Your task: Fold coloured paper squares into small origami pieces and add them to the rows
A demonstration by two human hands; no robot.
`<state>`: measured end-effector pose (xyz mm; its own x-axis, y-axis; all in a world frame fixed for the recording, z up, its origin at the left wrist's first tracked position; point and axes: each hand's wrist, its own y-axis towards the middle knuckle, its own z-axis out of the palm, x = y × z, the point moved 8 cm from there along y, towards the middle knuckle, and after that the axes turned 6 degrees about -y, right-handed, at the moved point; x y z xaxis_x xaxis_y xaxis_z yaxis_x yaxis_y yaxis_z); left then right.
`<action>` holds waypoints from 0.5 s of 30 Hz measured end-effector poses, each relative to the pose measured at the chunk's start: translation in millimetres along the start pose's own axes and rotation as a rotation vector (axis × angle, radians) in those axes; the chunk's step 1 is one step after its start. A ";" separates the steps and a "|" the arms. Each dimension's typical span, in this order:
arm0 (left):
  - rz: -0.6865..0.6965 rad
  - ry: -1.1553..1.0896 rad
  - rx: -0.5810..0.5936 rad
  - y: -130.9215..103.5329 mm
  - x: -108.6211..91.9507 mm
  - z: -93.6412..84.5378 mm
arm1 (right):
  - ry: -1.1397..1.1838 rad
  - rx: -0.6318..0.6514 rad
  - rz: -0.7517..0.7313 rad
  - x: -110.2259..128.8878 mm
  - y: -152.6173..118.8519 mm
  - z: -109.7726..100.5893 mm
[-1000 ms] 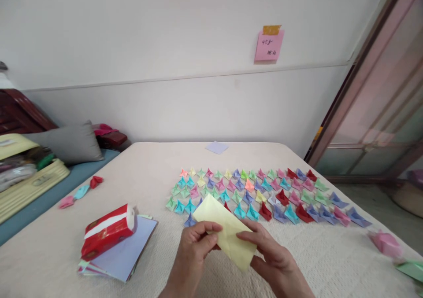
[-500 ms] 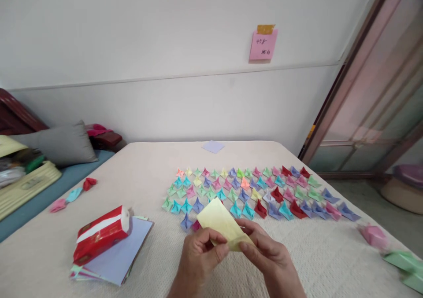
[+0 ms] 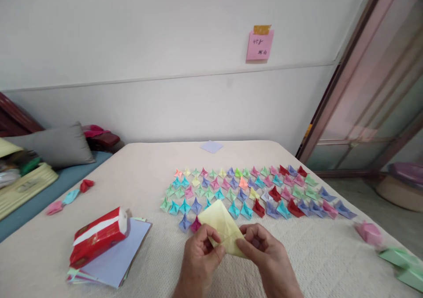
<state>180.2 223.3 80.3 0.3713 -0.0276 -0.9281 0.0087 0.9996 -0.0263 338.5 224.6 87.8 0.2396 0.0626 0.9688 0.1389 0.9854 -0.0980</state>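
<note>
A folded piece of pale yellow paper (image 3: 220, 218), with crease lines across it, is held up above the near part of the covered surface. My left hand (image 3: 201, 256) pinches its lower left edge between thumb and fingers. On the other side, my right hand (image 3: 264, 252) grips the lower right edge, thumb in front. Just behind the paper stand rows of small folded paper boats (image 3: 246, 211) in many colours. A magenta folded piece (image 3: 195, 224) and a blue-violet one (image 3: 184, 222) lie closest to my left hand.
A red tissue pack (image 3: 99, 236) lies on a stack of coloured paper (image 3: 120, 249) at the left. Small folded pieces (image 3: 71, 196) sit farther left. Pink (image 3: 369, 233) and green folded pieces (image 3: 401, 265) lie right. One lilac sheet (image 3: 211, 146) is at the back.
The yellow paper's shape has changed from a longer rectangle to a more diamond-like outline with creases showing. Both hands stay on it, and the view has shifted slightly.
</note>
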 end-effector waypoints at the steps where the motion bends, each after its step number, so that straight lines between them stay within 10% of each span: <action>1: 0.002 -0.016 0.003 -0.4 -0.6 1.4 | 0.019 -0.004 0.001 -0.1 -0.3 0.6; 8: 0.067 -0.249 -0.093 1.9 -12.6 3.4 | 0.062 0.025 0.012 2.0 -4.5 6.5; 15: -0.165 -0.070 -0.061 6.8 15.5 -5.1 | 0.021 -0.011 -0.071 8.9 -7.6 3.2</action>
<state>181.3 229.7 63.8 0.4333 -0.1888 -0.8813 0.0194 0.9795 -0.2003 336.5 218.2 97.9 0.2490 -0.0109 0.9684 0.1666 0.9855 -0.0318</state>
